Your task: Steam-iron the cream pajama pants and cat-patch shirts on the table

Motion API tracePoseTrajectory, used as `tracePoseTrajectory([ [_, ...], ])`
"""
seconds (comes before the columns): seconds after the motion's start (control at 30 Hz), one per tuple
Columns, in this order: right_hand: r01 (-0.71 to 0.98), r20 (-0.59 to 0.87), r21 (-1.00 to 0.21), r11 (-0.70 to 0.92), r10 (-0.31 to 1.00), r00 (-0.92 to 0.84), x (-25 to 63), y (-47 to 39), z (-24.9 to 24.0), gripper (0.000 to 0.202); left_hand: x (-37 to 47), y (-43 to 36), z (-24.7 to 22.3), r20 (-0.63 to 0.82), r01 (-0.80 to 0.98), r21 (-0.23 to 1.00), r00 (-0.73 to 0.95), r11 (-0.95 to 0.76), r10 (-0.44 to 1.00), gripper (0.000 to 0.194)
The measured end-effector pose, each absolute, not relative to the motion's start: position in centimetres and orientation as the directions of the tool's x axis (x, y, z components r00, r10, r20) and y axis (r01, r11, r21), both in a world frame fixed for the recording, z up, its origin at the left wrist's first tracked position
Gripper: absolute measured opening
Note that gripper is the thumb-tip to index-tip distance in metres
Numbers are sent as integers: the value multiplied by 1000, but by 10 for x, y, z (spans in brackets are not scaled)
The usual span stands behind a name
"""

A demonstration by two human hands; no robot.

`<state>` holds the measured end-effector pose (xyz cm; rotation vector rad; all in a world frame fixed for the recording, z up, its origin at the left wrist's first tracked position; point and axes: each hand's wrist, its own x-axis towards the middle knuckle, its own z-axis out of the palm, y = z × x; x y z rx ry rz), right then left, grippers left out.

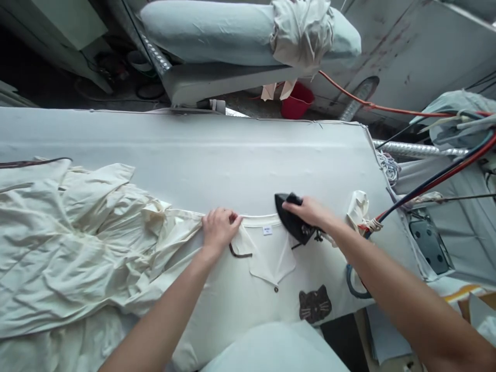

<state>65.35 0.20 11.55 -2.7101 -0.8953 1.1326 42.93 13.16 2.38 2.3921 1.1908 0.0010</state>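
Observation:
A cream garment point(232, 305) lies spread on the padded board, its collar toward the far side, with a small white label point(267, 230) and a dark cat-face patch point(315, 304). My right hand point(310, 213) is wrapped round the handle of a black iron point(291, 222), which rests at the right side of the collar. My left hand point(220, 226) is at the collar's left end, thumb and fingers closed on the fabric edge. A dark trim strip point(240, 254) shows below it.
Crumpled cream fabric point(77, 243) covers the board's left side. A padded sleeve arm point(209, 31) stands beyond the board point(232, 155). Hoses point(434, 181) run from the iron area to the upper right. A red bucket point(296, 101) sits behind.

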Motion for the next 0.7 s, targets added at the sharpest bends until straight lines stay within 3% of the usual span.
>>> tracePoseTrajectory([
  [0.1, 395, -586, -268, -879, 474, 657, 686, -11, 117, 68, 429, 133, 29, -200, 762, 376, 622, -527, 757, 24],
  [0.2, 428, -540, -320, -845, 534, 651, 672, -52, 130, 70, 431, 134, 32, -173, 750, 380, 632, -541, 755, 25],
  [0.27, 503, -523, -288, -815, 574, 630, 633, -95, 138, 62, 435, 136, 33, -140, 727, 409, 648, -552, 749, 30],
  [0.37, 668, -612, -165, -725, 607, 507, 551, -163, 136, 41, 435, 136, 37, -116, 670, 562, 645, -485, 755, 37],
  [0.43, 741, -660, -174, -648, 636, 401, 506, -201, 127, 35, 421, 119, 40, -122, 608, 718, 589, -339, 799, 41],
  [0.53, 659, -655, -209, -722, 604, 454, 495, -243, 114, 35, 362, 55, 38, -255, 479, 878, 505, -22, 825, 41],
  [0.57, 595, -625, -205, -777, 571, 532, 512, -255, 112, 37, 334, 26, 32, -398, 452, 882, 564, 133, 724, 43],
  [0.63, 454, -533, -200, -868, 486, 693, 570, -280, 113, 43, 277, -35, 13, -677, 595, 720, 715, 358, 173, 49],
  [0.67, 393, -483, -200, -898, 439, 757, 608, -295, 115, 49, 252, -61, 0, -744, 693, 613, 668, 379, -19, 52],
  [0.7, 345, -446, -191, -919, 395, 803, 649, -309, 118, 55, 233, -84, -13, -807, 765, 526, 586, 372, -65, 53],
])
